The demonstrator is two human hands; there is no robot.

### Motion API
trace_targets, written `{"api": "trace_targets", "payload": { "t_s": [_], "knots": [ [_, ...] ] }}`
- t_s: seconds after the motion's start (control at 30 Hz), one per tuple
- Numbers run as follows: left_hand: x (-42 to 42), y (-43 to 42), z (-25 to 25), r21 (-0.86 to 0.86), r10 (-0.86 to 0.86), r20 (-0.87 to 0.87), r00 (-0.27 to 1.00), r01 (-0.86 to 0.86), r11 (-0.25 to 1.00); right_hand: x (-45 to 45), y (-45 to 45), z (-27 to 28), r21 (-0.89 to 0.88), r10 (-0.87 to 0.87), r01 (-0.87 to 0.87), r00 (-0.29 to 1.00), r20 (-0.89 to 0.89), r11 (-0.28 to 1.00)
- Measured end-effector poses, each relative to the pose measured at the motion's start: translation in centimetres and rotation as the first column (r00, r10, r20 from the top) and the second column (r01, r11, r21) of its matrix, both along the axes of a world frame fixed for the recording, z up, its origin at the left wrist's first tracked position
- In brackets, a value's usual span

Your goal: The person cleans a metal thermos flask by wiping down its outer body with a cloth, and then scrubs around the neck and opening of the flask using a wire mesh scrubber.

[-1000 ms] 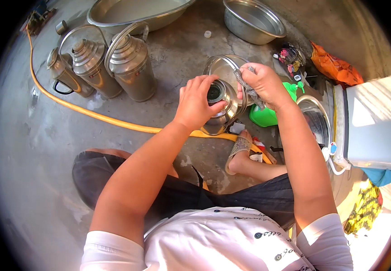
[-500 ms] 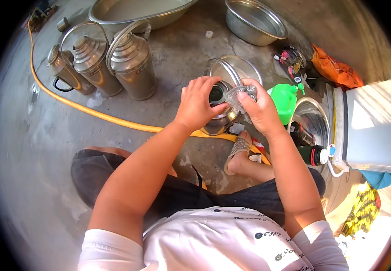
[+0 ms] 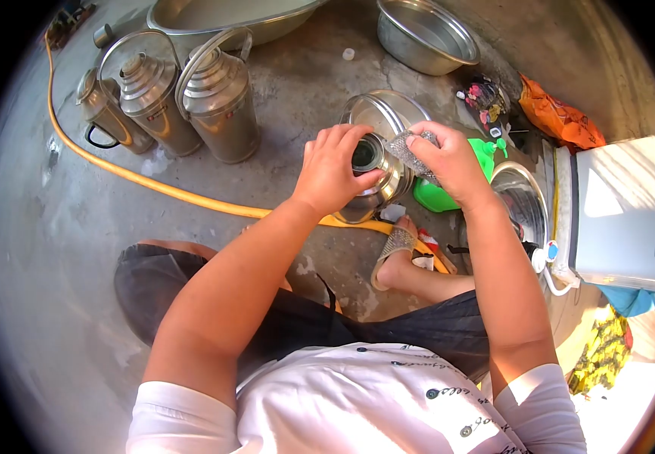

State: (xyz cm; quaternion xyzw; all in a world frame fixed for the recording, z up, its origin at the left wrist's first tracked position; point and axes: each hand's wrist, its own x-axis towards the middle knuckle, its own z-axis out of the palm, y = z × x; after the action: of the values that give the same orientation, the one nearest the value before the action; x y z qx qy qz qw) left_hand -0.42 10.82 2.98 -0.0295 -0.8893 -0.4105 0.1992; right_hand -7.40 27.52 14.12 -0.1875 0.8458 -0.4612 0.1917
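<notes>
Just past a yellow hose (image 3: 168, 191), a left hand (image 3: 331, 170) curls around the neck of a steel flask (image 3: 370, 203) while a right hand (image 3: 454, 160) clenches a mesh scrubber (image 3: 416, 151) near its shoulder. The scrubber looks light and pliable; the flask, rigid, likely slick when wet and perhaps fragile inside, is best held by the neck. A wide basin (image 3: 267, 34) sits beyond.

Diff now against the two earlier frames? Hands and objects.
Right hand with the mesh scrubber: moved in towards the flask mouth between the earlier frames, and has since drawn back to the right and slightly up. Nothing visibly taken hold of or let go.

Unchanged: left hand gripping the tilted flask near its mouth; yellow hose on the ground.
</notes>
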Motion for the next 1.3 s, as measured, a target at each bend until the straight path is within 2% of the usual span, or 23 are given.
{"api": "trace_targets", "payload": {
  "t_s": [0.1, 0.33, 0.4, 0.47, 0.53, 0.67, 0.73, 0.87, 1.0, 1.07, 1.23, 1.3],
  "knots": [
    [0.1, -0.1, 0.1, 0.0, 0.0, 0.002, 1.0, 0.0, 1.0, -0.5, -0.2, 0.1, 0.068, 0.092, -0.093, 0.995, 0.027, 0.993],
    [-0.1, -0.3, 0.1, 0.003, -0.004, 0.023, 1.0, 0.004, 1.0, 2.1, 1.6, -2.2, 0.02, 0.01, -0.011, 0.998, 0.057, 1.0],
    [-0.3, -0.3, 0.0, 0.015, -0.014, 0.028, 1.0, 0.014, 1.0, 3.5, 1.9, -3.6, -0.031, -0.081, 0.08, 0.995, -0.052, 0.996],
    [-0.3, -0.2, -0.2, -0.002, -0.007, 0.028, 1.0, 0.008, 1.0, 4.0, 2.5, -5.1, -0.069, -0.099, 0.095, 0.994, -0.051, 0.993],
    [-0.3, -0.3, -0.2, -0.005, -0.008, 0.024, 1.0, 0.008, 1.0, 4.2, 3.2, -7.4, -0.185, 0.028, -0.07, 0.975, -0.221, 0.98],
    [-0.4, 0.0, -0.3, -0.006, -0.014, -0.001, 1.0, 0.014, 1.0, 5.1, 4.0, -12.3, -0.147, 0.003, -0.068, 0.917, -0.398, 0.987],
    [-0.5, 0.0, -0.2, -0.006, -0.01, 0.006, 1.0, 0.01, 1.0, 5.4, 3.7, -13.2, -0.182, -0.026, -0.051, 0.918, -0.396, 0.982],
    [-0.8, -0.1, -0.1, -0.001, -0.013, 0.019, 1.0, 0.013, 1.0, 5.5, 4.2, -14.2, -0.114, -0.025, -0.038, 0.865, -0.501, 0.993],
    [-0.6, 0.2, -0.3, -0.002, 0.003, -0.009, 1.0, -0.003, 1.0, 5.4, 4.1, -12.4, -0.031, 0.012, -0.033, 0.862, -0.506, 0.999],
    [-0.5, 0.0, -0.4, 0.001, 0.014, 0.009, 1.0, -0.014, 1.0, 4.7, 3.9, -10.7, 0.018, 0.073, -0.077, 0.808, -0.585, 0.997],
    [-0.9, -0.7, -0.3, -0.025, 0.025, -0.009, 1.0, -0.026, 0.999, 1.7, 1.6, -4.9, -0.045, 0.054, -0.102, 0.794, -0.606, 0.994],
    [-0.6, -0.1, -0.3, -0.035, 0.014, -0.018, 1.0, -0.015, 0.999, 0.2, 0.4, -2.9, -0.089, 0.001, -0.038, 0.923, -0.385, 0.995]
  ]
}}
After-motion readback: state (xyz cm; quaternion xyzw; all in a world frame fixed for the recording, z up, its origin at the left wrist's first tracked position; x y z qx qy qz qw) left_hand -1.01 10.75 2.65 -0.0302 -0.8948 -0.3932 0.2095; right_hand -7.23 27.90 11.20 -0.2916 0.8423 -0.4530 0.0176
